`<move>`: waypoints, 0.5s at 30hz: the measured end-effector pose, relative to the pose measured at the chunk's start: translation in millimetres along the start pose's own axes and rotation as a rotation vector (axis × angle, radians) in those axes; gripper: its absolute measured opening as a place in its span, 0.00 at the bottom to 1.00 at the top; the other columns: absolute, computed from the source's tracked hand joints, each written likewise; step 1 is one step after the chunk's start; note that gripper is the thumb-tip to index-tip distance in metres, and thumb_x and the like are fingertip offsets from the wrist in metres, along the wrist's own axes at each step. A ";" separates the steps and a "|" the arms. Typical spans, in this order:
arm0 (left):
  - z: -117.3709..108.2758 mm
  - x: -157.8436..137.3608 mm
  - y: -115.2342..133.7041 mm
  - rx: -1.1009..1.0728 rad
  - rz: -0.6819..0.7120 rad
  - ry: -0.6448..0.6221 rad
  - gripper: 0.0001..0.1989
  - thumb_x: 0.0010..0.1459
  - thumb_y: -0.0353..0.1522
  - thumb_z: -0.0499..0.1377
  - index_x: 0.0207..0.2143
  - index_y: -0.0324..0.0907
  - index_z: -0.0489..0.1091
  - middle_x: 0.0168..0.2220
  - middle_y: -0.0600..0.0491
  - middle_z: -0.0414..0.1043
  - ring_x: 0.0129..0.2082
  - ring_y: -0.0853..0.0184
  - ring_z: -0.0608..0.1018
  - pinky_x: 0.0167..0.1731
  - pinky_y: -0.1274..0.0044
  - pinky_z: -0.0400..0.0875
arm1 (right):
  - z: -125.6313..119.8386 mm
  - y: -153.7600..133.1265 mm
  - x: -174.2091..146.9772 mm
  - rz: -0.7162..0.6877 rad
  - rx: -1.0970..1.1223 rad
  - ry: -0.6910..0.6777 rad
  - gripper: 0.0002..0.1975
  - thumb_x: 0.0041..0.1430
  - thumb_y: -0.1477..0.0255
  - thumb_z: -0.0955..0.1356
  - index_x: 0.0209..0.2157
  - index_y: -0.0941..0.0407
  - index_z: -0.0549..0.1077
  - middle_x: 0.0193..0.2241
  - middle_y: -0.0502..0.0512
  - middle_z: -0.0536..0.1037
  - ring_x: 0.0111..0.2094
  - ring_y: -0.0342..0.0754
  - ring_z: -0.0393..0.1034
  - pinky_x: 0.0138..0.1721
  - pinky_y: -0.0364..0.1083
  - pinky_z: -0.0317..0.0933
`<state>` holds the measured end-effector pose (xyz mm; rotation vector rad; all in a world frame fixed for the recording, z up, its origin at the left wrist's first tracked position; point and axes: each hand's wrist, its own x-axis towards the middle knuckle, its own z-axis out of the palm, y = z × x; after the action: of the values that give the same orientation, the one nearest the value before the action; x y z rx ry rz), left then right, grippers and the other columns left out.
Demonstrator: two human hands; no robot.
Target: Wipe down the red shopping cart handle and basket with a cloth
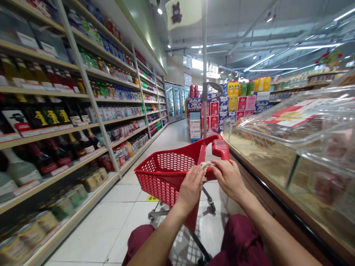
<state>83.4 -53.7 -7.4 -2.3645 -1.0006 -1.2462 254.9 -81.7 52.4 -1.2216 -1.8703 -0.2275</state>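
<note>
A red plastic shopping cart (166, 181) stands in front of me, angled to the left, with a perforated basket. My left hand (191, 186) is closed at the cart's near corner, its fingers pressing a crumpled whitish cloth (205, 169) against the red handle (221, 148). Beside it, my right hand (229, 177) curls over the handle, its fingertips close to the cloth's right edge. The undersides of both hands are hidden. No goods show in the visible part of the basket.
Tall shelves (105, 99) of bottles and cans line the left. A display counter (277, 177) with clear plastic packs (299, 122) runs close along the right. Ahead, stacked boxes (212, 114) stand beside a pole (205, 66); glass-door fridges (174, 98) are farther back.
</note>
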 end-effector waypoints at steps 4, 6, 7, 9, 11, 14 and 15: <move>-5.5 -25.7 -47.3 0.119 -0.198 -0.027 0.22 0.53 0.23 0.45 0.51 0.40 0.60 0.49 0.46 0.66 0.52 0.63 0.64 0.50 0.64 0.63 | -3.0 17.5 -6.9 -0.011 0.003 0.074 0.13 0.58 0.67 0.57 0.41 0.54 0.67 0.36 0.54 0.75 0.39 0.48 0.67 0.50 0.55 0.48; -6.7 -30.0 -52.2 0.137 -0.219 -0.053 0.23 0.52 0.22 0.46 0.51 0.40 0.60 0.48 0.47 0.66 0.52 0.63 0.64 0.50 0.64 0.64 | -4.0 20.0 -10.8 -0.024 -0.064 0.109 0.12 0.57 0.68 0.57 0.38 0.54 0.69 0.34 0.54 0.75 0.37 0.49 0.66 0.50 0.56 0.47; -5.6 -29.2 -47.0 0.129 -0.197 -0.068 0.23 0.52 0.22 0.45 0.51 0.40 0.59 0.49 0.47 0.65 0.52 0.63 0.64 0.51 0.64 0.63 | -4.4 18.7 -12.8 -0.018 -0.114 0.120 0.12 0.56 0.68 0.58 0.35 0.54 0.70 0.32 0.53 0.75 0.37 0.49 0.66 0.49 0.56 0.47; -0.2 -24.0 -27.1 0.098 -0.121 -0.083 0.23 0.53 0.22 0.45 0.53 0.38 0.57 0.51 0.46 0.63 0.54 0.64 0.61 0.52 0.65 0.61 | -5.8 12.9 -17.0 0.006 -0.215 0.119 0.11 0.56 0.68 0.59 0.31 0.53 0.71 0.30 0.53 0.74 0.37 0.51 0.64 0.48 0.57 0.47; 5.7 -19.4 -8.7 0.068 -0.048 -0.087 0.24 0.53 0.22 0.45 0.54 0.38 0.54 0.53 0.45 0.61 0.56 0.63 0.59 0.53 0.65 0.60 | -8.2 7.9 -21.0 0.014 -0.287 0.107 0.10 0.55 0.67 0.60 0.30 0.52 0.72 0.30 0.52 0.75 0.39 0.53 0.63 0.47 0.60 0.44; 5.1 -27.7 -12.7 0.073 -0.016 -0.098 0.25 0.53 0.22 0.45 0.55 0.39 0.54 0.54 0.46 0.59 0.56 0.63 0.58 0.53 0.65 0.60 | -13.3 11.5 -24.5 -0.016 -0.318 0.095 0.11 0.56 0.66 0.59 0.30 0.52 0.72 0.30 0.51 0.75 0.38 0.53 0.63 0.47 0.60 0.42; 1.5 -34.8 -22.6 0.093 -0.035 -0.105 0.24 0.53 0.22 0.45 0.54 0.39 0.55 0.53 0.46 0.61 0.56 0.63 0.59 0.53 0.65 0.61 | -14.9 16.2 -24.7 -0.026 -0.316 0.095 0.12 0.56 0.67 0.59 0.30 0.52 0.72 0.29 0.51 0.75 0.37 0.52 0.63 0.47 0.59 0.42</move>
<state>55.2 -52.1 -37.8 -2.3705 -1.1111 -1.0726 280.0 -98.2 38.5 -1.3709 -1.8137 -0.6040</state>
